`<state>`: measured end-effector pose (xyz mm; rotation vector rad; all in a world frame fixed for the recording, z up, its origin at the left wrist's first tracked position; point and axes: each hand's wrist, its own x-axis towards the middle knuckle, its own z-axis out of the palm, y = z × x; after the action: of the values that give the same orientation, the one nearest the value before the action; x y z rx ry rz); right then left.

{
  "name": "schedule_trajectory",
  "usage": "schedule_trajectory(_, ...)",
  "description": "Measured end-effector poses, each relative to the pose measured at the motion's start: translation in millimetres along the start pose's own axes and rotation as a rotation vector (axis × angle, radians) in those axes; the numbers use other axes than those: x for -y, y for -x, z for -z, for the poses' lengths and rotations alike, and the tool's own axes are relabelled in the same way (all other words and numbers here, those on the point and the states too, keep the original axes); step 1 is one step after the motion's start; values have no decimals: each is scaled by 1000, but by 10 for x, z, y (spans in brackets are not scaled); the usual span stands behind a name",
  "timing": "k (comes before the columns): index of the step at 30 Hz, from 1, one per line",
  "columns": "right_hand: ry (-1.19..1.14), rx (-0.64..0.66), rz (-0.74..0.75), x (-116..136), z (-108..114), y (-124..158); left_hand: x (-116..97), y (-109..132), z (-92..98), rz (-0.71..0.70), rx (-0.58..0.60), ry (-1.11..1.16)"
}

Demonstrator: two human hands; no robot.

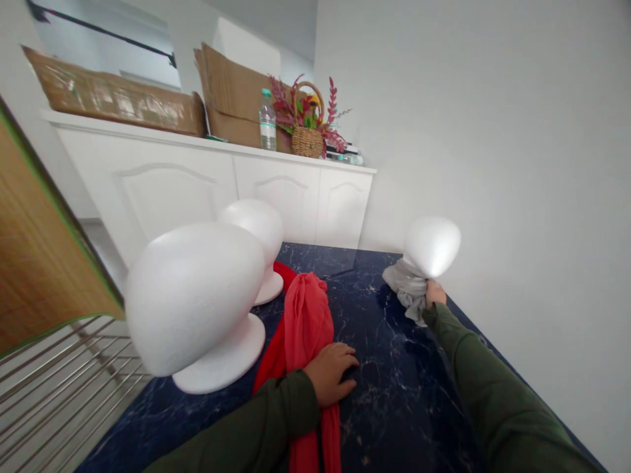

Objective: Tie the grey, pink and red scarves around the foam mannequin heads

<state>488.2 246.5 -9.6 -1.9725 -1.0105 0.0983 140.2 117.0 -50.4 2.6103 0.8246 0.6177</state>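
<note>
My left hand [333,373] lies on the table with its fingers apart, its wrist across the coral-red scarf [309,315]. This scarf is bunched lengthwise, and a deeper red cloth [271,361] runs beneath and beside it. At the far right my right hand [436,293] is closed at the edge of a crumpled grey scarf [408,289], just under a white foam mannequin head [432,244]. The grey scarf lies around that head's base; my fingertips are partly hidden. Two more white foam heads stand at left, a large near one [194,295] and one behind it [259,226].
The dark blue marbled table [379,394] meets a plain wall at right. A metal wire rack [73,387] and wooden panel [44,243] are at left. A white cabinet [177,184] behind carries cardboard boxes [236,98], a water bottle [267,121] and a flower basket [308,141].
</note>
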Motion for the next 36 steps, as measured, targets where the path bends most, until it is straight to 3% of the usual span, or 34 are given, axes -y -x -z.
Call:
schedule_trajectory(4,-138,50,34,86,234,422,9,1,11,-1,-88,9)
schedule_trajectory(8,-264,149,150,83,429,1127,-56,21,103,23,-385,-61)
schedule_trajectory(10,-312,195,228,51,499,1485,-111,39,146,-32,-462,-154)
schedule_trajectory(15,-296,265,399,28,633,2066,-237,52,166,-235,-318,-370)
schedule_trajectory(22,-162,303,700,122,765,2255,-275,75,117,-260,-429,-439)
schedule_trajectory(27,-101,320,783,136,760,2321,-294,100,150,-232,-598,-463)
schedule_trajectory(32,-148,356,903,187,768,2363,-365,83,225,-215,-637,-504)
schedule_trajectory(36,-159,314,861,256,799,2452,-403,118,228,-274,-637,-549)
